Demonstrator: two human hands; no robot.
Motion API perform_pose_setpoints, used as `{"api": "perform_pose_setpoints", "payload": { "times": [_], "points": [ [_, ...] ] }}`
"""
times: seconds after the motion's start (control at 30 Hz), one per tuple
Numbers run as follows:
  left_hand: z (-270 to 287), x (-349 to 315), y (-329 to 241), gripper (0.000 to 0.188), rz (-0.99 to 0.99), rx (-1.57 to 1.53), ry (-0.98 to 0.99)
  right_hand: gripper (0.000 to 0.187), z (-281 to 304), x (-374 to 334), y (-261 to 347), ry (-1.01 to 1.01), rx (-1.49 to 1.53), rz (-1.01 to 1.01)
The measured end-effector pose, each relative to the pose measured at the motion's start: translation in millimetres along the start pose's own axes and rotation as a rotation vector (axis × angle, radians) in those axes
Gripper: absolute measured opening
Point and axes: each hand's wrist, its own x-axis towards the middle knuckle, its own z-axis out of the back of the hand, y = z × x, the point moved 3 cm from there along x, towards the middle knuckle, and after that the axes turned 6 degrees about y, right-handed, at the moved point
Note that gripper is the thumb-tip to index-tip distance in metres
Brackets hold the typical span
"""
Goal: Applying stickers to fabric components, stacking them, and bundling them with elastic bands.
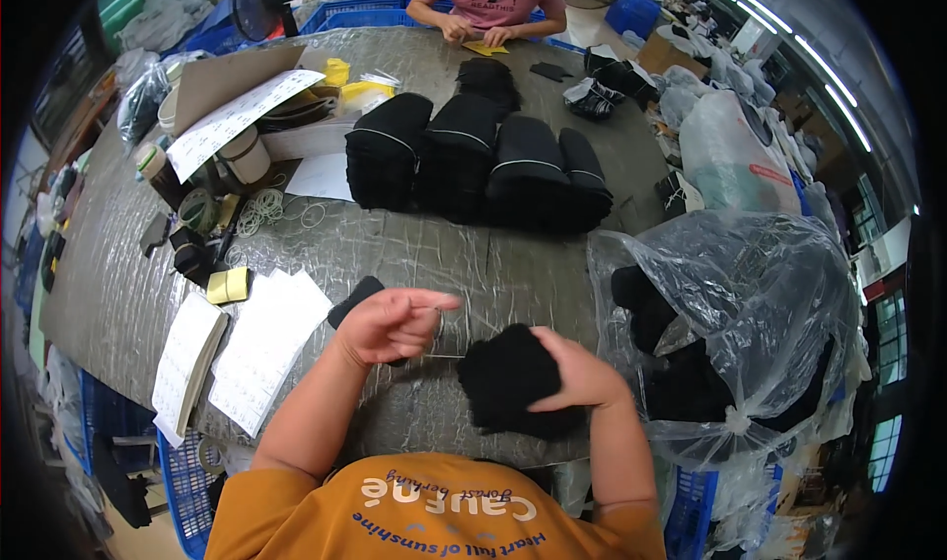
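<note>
Near the table's front edge, my right hand (pixel 580 371) grips the right side of a stack of black fabric pieces (pixel 508 382), thumb on top. My left hand (pixel 395 325) is just left of the stack, its index finger stretched out to the right and its other fingers curled in. A thin pale rubber band (pixel 434 357) runs taut between the left hand and the stack; where the fingers hold it is partly hidden. Under the left hand lies a dark fabric piece (pixel 357 298), mostly covered by the hand.
Banded black fabric bundles (pixel 464 160) stand mid-table. Left are paper sheets (pixel 271 338), a yellow pad (pixel 228 285), loose rubber bands (pixel 260 211) and a tape roll (pixel 198 211). A clear plastic bag (pixel 750 313) holds black pieces at right. Across the table, a person (pixel 488 7) handles yellow pieces.
</note>
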Motion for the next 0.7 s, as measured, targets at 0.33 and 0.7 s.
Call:
{"api": "perform_pose_setpoints", "payload": {
  "times": [0.33, 0.7],
  "points": [
    [-83.3, 26.0, 2.2, 0.07, 0.357, 1.602, -0.025, 0.08, 1.6, 10.1, -29.0, -0.426, 0.542, -0.432],
    [-48.7, 16.7, 18.8, 0.011, 0.03, 1.583, -0.541, 0.06, -37.4, -0.4, -23.8, -0.346, 1.405, -0.193]
  ]
}}
